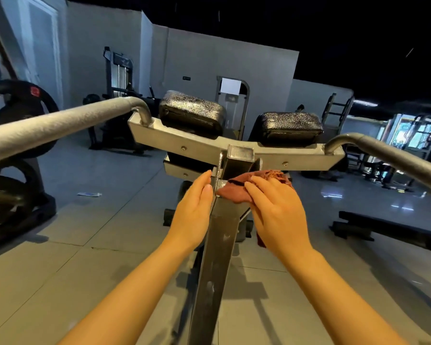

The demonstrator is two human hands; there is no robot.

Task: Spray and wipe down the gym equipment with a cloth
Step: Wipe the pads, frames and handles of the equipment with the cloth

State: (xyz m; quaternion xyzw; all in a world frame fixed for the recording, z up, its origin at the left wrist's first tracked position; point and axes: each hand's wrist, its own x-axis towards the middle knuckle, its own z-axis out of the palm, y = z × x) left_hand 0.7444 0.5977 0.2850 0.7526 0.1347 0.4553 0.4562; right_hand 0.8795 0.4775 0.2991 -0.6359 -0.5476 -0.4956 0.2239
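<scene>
Right hand (276, 210) presses red cloth (237, 189) flat-fingered against right side of machine's centre post (219, 250). Left hand (193, 212) open, fingers straight, apparently touching post's left edge.

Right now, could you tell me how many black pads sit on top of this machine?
2: the left black pad sits behind the crossbar, and the right black pad beside it. Others may be hidden below.

Single head-worn wide-angle view, looking forward and down, close over the machine frame (217, 245)
</scene>
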